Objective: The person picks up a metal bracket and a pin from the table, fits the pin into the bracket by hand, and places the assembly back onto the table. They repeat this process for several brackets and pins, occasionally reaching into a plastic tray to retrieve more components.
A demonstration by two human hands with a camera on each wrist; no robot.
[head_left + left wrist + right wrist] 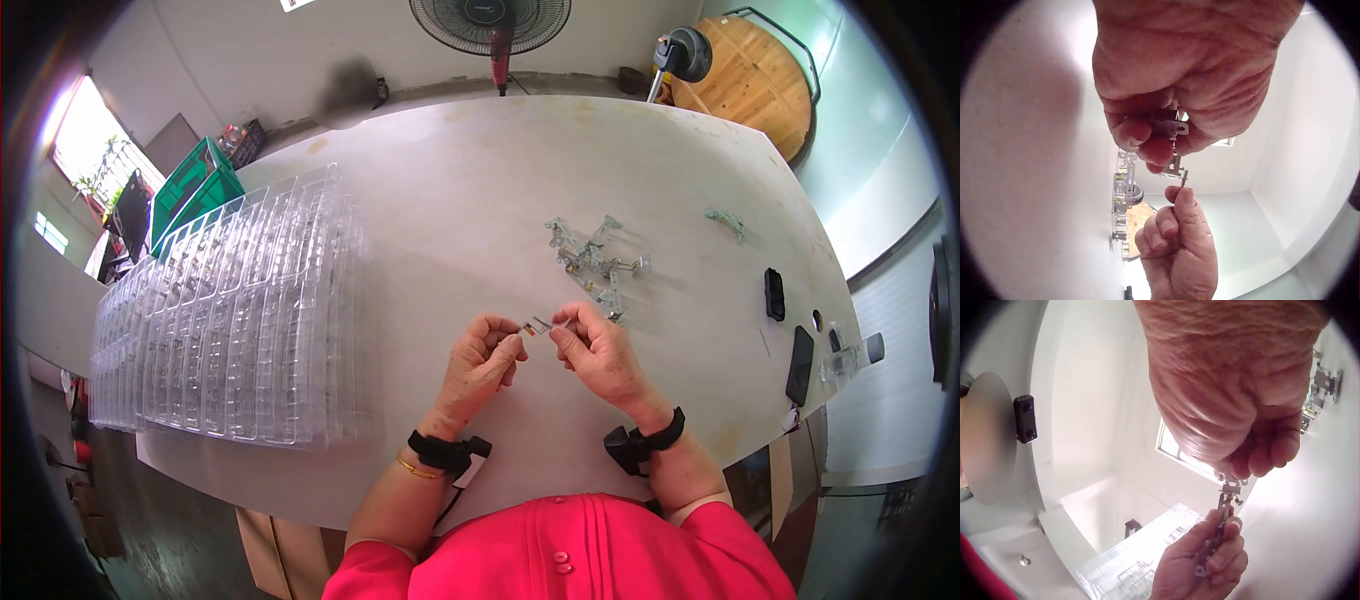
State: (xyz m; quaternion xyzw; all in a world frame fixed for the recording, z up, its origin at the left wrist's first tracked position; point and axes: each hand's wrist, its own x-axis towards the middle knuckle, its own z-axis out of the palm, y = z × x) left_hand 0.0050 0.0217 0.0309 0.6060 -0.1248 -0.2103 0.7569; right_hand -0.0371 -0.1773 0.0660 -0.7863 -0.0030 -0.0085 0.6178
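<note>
My left hand (478,365) grips a small silvery metal bracket (1224,503) with holes and bent tabs; part of it is hidden in the fingers. Close by on the right, my right hand (602,358) pinches a thin metal piece (1184,179) between thumb and forefinger, right at the bracket's end. Both hands are held fingertip to fingertip over the front of the table. Just beyond them lies a loose pile of similar metal brackets (597,262), some with brass-coloured bits.
Stacked clear plastic trays (230,320) fill the table's left side, with a green crate (195,190) behind. To the right lie a single bracket (728,222), a black object (774,294), a phone (799,366) and a clear container (843,364). A fan (490,20) stands past the far edge.
</note>
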